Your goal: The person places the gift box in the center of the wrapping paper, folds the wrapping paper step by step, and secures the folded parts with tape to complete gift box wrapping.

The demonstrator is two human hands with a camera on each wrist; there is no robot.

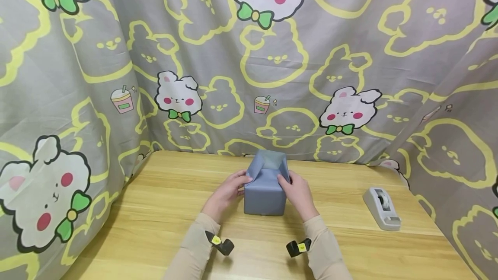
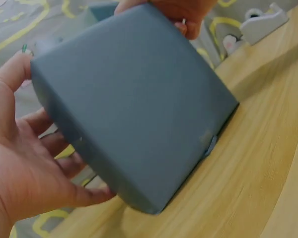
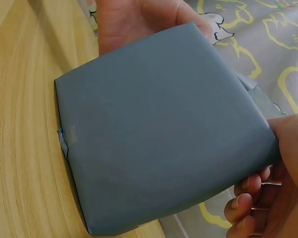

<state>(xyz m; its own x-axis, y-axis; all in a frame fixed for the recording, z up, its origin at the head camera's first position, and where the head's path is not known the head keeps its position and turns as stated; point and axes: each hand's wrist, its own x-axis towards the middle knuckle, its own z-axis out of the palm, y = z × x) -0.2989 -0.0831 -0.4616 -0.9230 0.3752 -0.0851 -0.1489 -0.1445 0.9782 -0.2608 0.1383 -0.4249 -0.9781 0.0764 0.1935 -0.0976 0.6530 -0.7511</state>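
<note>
A box wrapped in blue-grey paper (image 1: 265, 200) stands on the table between both hands. At its far end the paper rises in an unfolded flap, with side folds sloping up to it. My left hand (image 1: 228, 190) holds the box's left side, thumb at the top edge and fingers spread along the side in the left wrist view. On the opposite side, my right hand (image 1: 300, 192) grips it with the thumb on top and the fingers bent below the edge, as the right wrist view shows. A small paper tab (image 3: 63, 143) sticks out at the near bottom edge.
A grey tape dispenser (image 1: 383, 208) with a roll in it sits on the right of the wooden table (image 1: 163, 211). Patterned grey curtains (image 1: 218, 55) hang behind the table and on both sides. Each sleeve carries a black wrist camera mount (image 1: 219, 243).
</note>
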